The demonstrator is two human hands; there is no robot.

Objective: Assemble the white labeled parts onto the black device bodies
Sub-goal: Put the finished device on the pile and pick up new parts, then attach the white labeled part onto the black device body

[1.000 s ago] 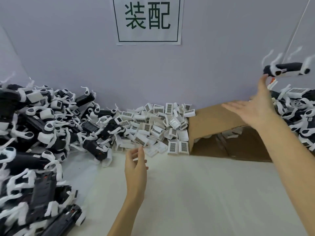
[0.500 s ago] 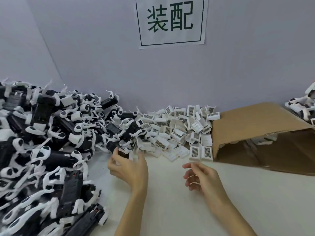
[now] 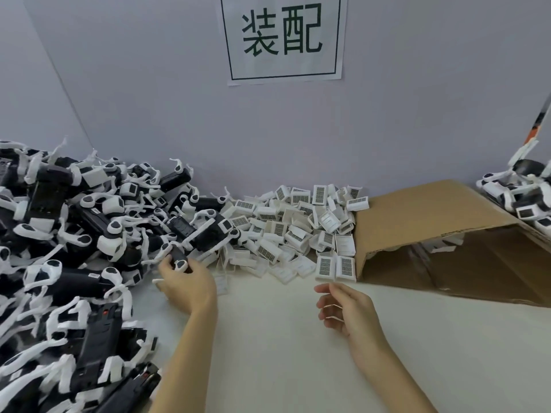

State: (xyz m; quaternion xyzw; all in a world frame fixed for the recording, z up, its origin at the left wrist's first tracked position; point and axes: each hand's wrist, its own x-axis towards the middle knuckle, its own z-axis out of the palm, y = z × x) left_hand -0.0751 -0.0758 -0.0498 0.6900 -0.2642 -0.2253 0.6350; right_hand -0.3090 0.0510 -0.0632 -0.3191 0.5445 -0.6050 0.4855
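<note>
Pickup step: left hand (image 3: 187, 283) grips a black device body (image 3: 179, 257) at the left heap's edge, while right hand (image 3: 347, 308), loosely curled and empty, must next fetch a white labeled part (image 3: 325, 268).

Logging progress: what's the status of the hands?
Left hand grips black device body at pile edge. Right hand empty, near white labeled parts. Nothing blocking.

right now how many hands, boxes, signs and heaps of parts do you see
left hand on a black device body, right hand: 2
cardboard box: 1
wall sign: 1
heaps, black device bodies, white labeled parts, right-edge devices: 3
total: 7
</note>
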